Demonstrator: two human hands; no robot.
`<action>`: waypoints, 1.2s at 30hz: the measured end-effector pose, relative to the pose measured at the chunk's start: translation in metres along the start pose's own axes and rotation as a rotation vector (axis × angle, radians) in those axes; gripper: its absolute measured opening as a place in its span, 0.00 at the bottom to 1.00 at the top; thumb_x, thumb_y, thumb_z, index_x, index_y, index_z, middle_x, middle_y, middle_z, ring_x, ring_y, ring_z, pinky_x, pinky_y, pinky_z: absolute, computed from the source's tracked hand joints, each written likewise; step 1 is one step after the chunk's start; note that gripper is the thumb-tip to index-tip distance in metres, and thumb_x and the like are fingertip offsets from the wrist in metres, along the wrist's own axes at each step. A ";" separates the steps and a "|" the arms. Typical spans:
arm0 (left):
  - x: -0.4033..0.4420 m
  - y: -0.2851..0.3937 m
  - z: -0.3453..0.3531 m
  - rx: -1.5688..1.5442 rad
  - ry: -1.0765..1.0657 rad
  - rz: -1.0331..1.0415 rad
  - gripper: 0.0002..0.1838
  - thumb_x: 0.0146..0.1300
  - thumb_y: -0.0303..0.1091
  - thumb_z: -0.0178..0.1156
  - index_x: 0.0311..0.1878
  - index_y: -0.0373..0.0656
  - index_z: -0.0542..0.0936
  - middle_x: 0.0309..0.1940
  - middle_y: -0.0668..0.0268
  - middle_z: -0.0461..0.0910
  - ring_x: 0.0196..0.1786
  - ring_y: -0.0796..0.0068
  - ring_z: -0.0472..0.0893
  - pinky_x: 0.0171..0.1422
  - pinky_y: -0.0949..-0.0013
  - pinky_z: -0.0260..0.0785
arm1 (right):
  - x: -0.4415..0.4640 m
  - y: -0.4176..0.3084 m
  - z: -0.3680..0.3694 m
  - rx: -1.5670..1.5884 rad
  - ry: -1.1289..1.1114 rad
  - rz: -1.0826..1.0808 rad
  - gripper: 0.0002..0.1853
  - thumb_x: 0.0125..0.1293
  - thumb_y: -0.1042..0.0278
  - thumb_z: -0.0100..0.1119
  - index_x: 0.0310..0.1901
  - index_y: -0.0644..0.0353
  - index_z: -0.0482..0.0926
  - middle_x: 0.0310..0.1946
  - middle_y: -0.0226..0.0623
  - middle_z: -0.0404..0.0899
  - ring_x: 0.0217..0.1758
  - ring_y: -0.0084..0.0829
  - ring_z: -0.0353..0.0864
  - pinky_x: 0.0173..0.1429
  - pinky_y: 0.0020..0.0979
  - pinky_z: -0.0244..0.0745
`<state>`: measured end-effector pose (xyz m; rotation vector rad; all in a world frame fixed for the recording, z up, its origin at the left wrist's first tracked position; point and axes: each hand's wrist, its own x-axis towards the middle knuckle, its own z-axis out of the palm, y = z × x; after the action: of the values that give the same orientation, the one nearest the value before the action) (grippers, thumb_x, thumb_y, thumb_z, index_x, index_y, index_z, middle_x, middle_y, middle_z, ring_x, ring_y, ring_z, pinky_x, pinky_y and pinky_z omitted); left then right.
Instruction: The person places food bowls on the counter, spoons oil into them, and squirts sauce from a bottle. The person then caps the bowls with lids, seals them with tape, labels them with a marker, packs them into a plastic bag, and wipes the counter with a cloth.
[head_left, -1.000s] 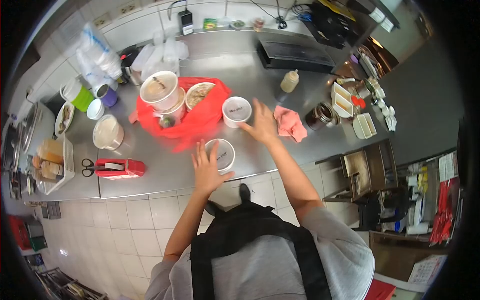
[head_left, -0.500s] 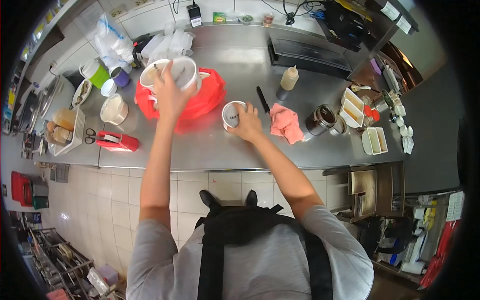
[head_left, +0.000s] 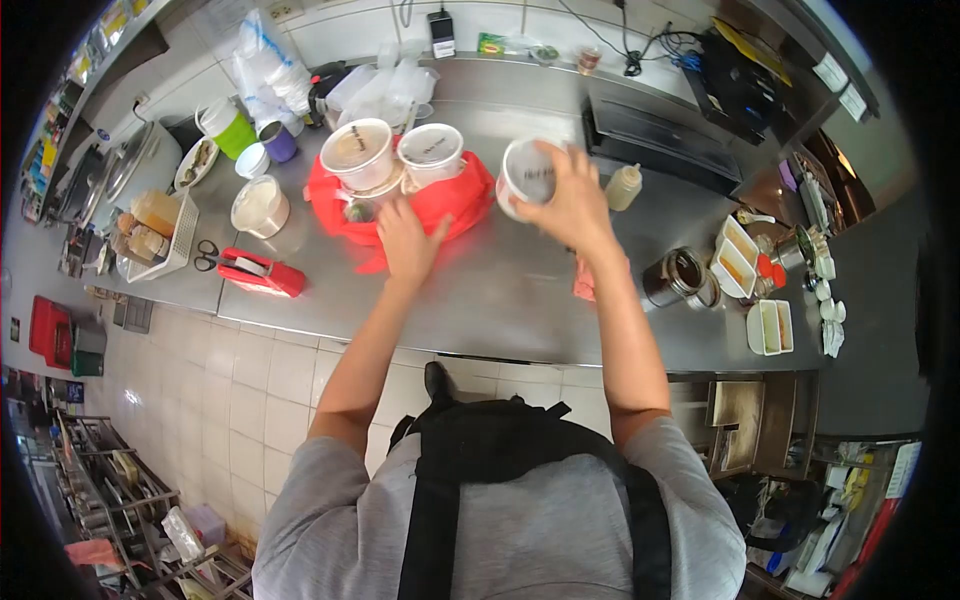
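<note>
My right hand [head_left: 577,205] grips a white lidded tub [head_left: 527,178] by its side and rim, tilted a little above the counter. The tub's lid carries dark writing. My left hand [head_left: 407,243] has its fingers spread at the front of a red plastic bag [head_left: 450,215]. Inside that bag, a lidded tub with a beige tint [head_left: 357,153] and a whiter lidded tub [head_left: 431,148] stand side by side on top. Below them another container [head_left: 377,187] shows in part; its contents are mostly hidden.
Left on the steel counter [head_left: 480,300] are a red tape dispenser [head_left: 262,273], scissors [head_left: 206,256] and an open white tub [head_left: 260,207]. Rightward stand a squeeze bottle [head_left: 624,187], a dark jar [head_left: 675,275] and white divided trays [head_left: 735,257]. A pink cloth [head_left: 585,280] lies partly behind my right forearm.
My right hand has raised its tub off the counter, moving it away from me. My left hand has come off the tubs and down to the bag's front. The camera view has shifted.
</note>
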<state>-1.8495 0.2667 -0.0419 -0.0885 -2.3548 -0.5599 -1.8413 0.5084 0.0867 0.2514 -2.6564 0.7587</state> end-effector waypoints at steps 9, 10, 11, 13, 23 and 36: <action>-0.011 -0.059 -0.028 -0.208 -0.240 0.311 0.09 0.63 0.35 0.61 0.45 0.46 0.79 0.41 0.64 0.76 0.50 0.64 0.76 0.67 0.50 0.57 | 0.130 -0.155 0.061 0.135 -0.008 -0.298 0.46 0.43 0.38 0.70 0.65 0.49 0.70 0.63 0.52 0.67 0.66 0.55 0.68 0.67 0.46 0.67; -0.006 -0.061 -0.036 -0.238 -0.177 0.296 0.10 0.63 0.35 0.61 0.46 0.46 0.79 0.43 0.62 0.76 0.52 0.61 0.75 0.68 0.49 0.57 | 0.141 -0.168 0.079 0.113 -0.077 -0.301 0.47 0.42 0.36 0.70 0.66 0.48 0.70 0.64 0.54 0.66 0.66 0.56 0.67 0.67 0.47 0.67; 0.000 -0.066 -0.042 -0.269 -0.115 0.283 0.11 0.63 0.35 0.61 0.47 0.45 0.78 0.45 0.60 0.75 0.53 0.59 0.75 0.68 0.49 0.57 | 0.153 -0.177 0.101 0.091 -0.144 -0.300 0.48 0.42 0.35 0.70 0.66 0.48 0.69 0.66 0.56 0.64 0.67 0.57 0.66 0.68 0.47 0.66; 0.014 -0.088 -0.044 -0.318 0.142 -0.010 0.15 0.63 0.36 0.61 0.51 0.41 0.77 0.51 0.52 0.73 0.58 0.49 0.71 0.70 0.49 0.55 | 0.169 -0.182 0.145 0.021 -0.265 -0.291 0.52 0.40 0.32 0.70 0.69 0.46 0.67 0.68 0.61 0.60 0.69 0.60 0.64 0.69 0.48 0.64; 0.101 -0.219 -0.045 -0.299 -0.333 -0.324 0.32 0.60 0.49 0.67 0.54 0.29 0.76 0.41 0.52 0.82 0.39 0.60 0.82 0.43 0.64 0.73 | 0.090 -0.034 0.143 0.224 0.002 0.368 0.46 0.58 0.34 0.62 0.63 0.72 0.67 0.63 0.71 0.63 0.67 0.59 0.66 0.68 0.44 0.65; 0.228 -0.202 -0.086 -1.735 -0.518 -0.639 0.12 0.74 0.36 0.48 0.34 0.41 0.74 0.24 0.70 0.71 0.28 0.77 0.71 0.36 0.72 0.67 | 0.034 0.022 0.203 1.254 -0.122 1.273 0.29 0.60 0.39 0.66 0.50 0.56 0.77 0.35 0.26 0.76 0.30 0.23 0.72 0.35 0.25 0.76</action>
<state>-2.0103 0.0274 0.0897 -0.2651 -1.4893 -2.9426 -1.9382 0.4149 -0.0699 -1.2123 -1.7228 2.6807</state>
